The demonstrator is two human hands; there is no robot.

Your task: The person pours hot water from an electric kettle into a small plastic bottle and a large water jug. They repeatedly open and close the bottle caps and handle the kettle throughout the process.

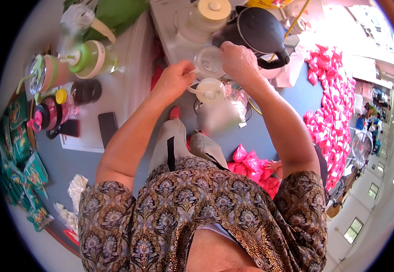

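Between my two hands a clear plastic container (208, 64) stands at the table's edge. My left hand (175, 81) is on its left side, thumb and fingertips pinched at a thin pale strap (193, 70). My right hand (239, 63) is curled at the container's right rim, close to the spout of a black kettle (261, 29); whether it grips the rim is hidden by its fingers. A cream round lid (211, 90) with a strap lies just nearer to me than the container. Behind the container is a clear jug (200, 25) with a cream lid.
Drink bottles (88, 59) and a dark phone (107, 127) are on the table at left. Teal packets (35, 173) lie at far left. Pink wrapped bundles (333, 112) pile up at right, others (251, 166) beside me. A yellow cord (297, 18) runs by the kettle.
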